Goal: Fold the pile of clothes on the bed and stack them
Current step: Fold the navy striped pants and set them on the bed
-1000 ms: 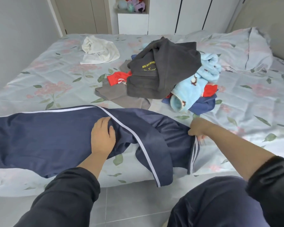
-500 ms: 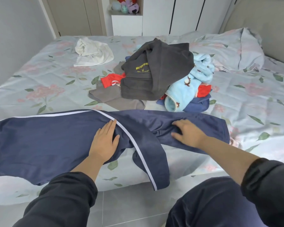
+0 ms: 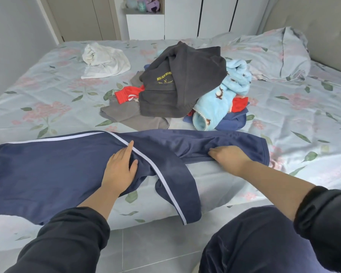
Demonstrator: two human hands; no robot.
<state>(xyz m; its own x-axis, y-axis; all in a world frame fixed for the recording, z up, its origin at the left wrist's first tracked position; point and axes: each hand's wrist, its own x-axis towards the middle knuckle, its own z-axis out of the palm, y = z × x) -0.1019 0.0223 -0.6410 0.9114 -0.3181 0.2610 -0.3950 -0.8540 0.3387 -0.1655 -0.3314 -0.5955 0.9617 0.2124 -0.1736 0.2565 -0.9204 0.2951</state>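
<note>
Flat | left hand (image 3: 120, 168), right hand (image 3: 228, 157) | navy trousers (image 3: 47, 170) (bed edge)

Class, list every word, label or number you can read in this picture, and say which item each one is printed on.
"BLACK FUN": yellow print, set at a slant, on the dark grey sweatshirt.
Under it is a small yellow crossed emblem with finer marks, too small to read.
No writing shows on the navy trousers or anywhere else.

Clothes pile (image 3: 185, 89) blocks mid-bed; bare sheet (image 3: 47, 99) left, right.
</note>
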